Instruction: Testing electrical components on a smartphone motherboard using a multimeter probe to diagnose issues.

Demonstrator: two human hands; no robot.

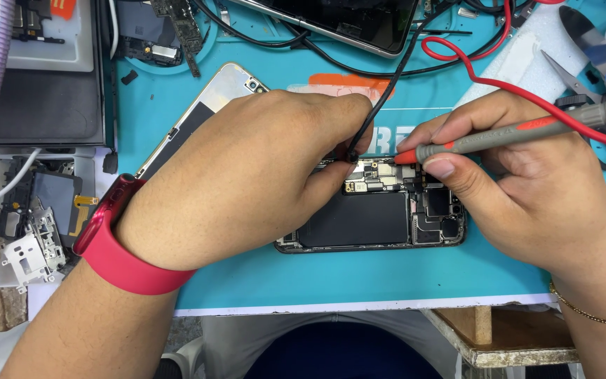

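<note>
An opened phone (380, 217) lies on the teal work mat (359, 277), its black battery and small boards exposed. My left hand (247, 175), with a red watch band at the wrist, pinches a black test probe (376, 112) whose tip rests on the phone's top boards. My right hand (520, 189) grips a grey and red test probe (527, 132) like a pen, its red tip touching the same board area. A red lead (471, 67) runs from that probe across the mat.
The phone's lifted screen panel (205, 112) lies under my left hand. Another opened device (345, 24) sits at the top. Scissors (583, 84) lie at the right. Loose phone parts and brackets (36, 224) crowd the left side. The mat's front edge is near my body.
</note>
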